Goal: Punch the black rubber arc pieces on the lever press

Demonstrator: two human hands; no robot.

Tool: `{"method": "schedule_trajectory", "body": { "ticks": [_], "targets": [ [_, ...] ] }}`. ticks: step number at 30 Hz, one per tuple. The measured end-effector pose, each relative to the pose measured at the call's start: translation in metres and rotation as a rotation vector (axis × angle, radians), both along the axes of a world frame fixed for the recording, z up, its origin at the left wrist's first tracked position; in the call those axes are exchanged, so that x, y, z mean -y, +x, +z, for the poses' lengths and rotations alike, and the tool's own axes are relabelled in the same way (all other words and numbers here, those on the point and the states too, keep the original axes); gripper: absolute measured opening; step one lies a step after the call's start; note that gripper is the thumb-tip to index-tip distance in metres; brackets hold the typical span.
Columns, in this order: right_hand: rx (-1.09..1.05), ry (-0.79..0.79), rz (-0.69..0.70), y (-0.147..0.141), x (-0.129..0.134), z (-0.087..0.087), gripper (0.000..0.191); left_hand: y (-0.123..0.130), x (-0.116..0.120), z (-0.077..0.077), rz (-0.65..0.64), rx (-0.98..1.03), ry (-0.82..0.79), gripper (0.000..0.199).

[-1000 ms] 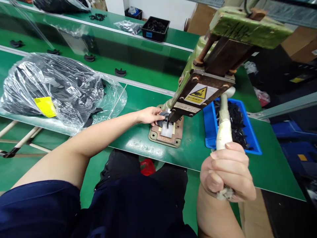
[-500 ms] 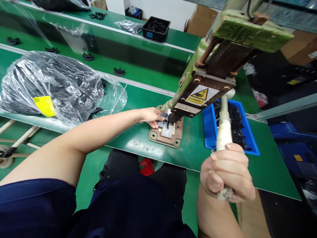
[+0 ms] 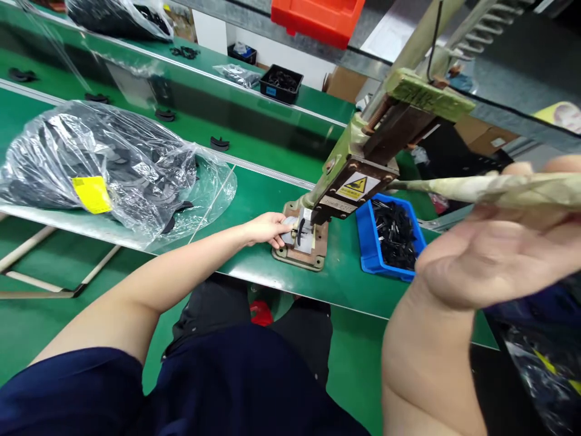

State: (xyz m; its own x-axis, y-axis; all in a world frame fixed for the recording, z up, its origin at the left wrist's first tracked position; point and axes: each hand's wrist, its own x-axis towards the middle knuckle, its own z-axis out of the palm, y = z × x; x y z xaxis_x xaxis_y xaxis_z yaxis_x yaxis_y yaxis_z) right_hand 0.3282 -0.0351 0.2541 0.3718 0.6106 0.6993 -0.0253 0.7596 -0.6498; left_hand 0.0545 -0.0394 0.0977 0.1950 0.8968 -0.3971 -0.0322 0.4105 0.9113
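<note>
My left hand (image 3: 265, 230) reaches to the base (image 3: 321, 245) of a green hand press (image 3: 338, 160). Its thumb and fingers pinch a small grey and black plastic part (image 3: 287, 222) under the ram. A dark curved piece (image 3: 300, 232) stands at the part's right side, over a pale metal plate (image 3: 305, 246). At the right, my right hand (image 3: 503, 248) is around the tape-wrapped press lever (image 3: 467, 186), which now lies nearly level. That hand is slightly blurred, and the lever's end runs out of view.
A blue bin (image 3: 370, 257) of black parts stands right of the press. Left lies a clear bag (image 3: 113, 163) of dark curved parts with a yellow label. Several such parts (image 3: 219, 143) sit on the green strip behind. An orange bin (image 3: 318, 18) hangs overhead.
My right hand has raised the lever from pointing down toward me to nearly level, moving up and right. My left hand stays at the press base. The view has shifted, showing the orange bin.
</note>
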Motion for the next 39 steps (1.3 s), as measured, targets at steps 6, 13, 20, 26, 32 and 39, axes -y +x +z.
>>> {"method": "schedule_trajectory", "body": {
  "ticks": [6, 13, 20, 26, 32, 39],
  "targets": [
    [0.410, -0.174, 0.266, -0.036, 0.034, -0.119, 0.030, -0.013, 0.064, 0.033, -0.015, 0.051, 0.181, 0.041],
    [0.481, -0.379, 0.395, -0.074, 0.085, -0.175, 0.032, 0.006, 0.098, 0.047, -0.081, 0.052, 0.216, 0.040],
    [0.474, -0.372, 0.361, -0.068, 0.099, -0.170, 0.023, 0.018, 0.108, 0.054, -0.175, 0.157, 0.126, 0.046],
    [0.609, -0.326, 0.349, -0.050, 0.099, -0.170, 0.017, 0.016, 0.101, 0.051, -0.182, 0.109, 0.090, 0.048],
    [0.772, -0.200, 0.333, -0.031, 0.094, -0.161, 0.013, 0.009, 0.107, 0.052, -0.049, -0.254, 0.343, 0.037],
    [0.850, -0.124, 0.325, -0.030, 0.094, -0.162, 0.010, 0.028, 0.112, 0.060, -0.136, -0.594, 0.684, 0.040]
  ]
}}
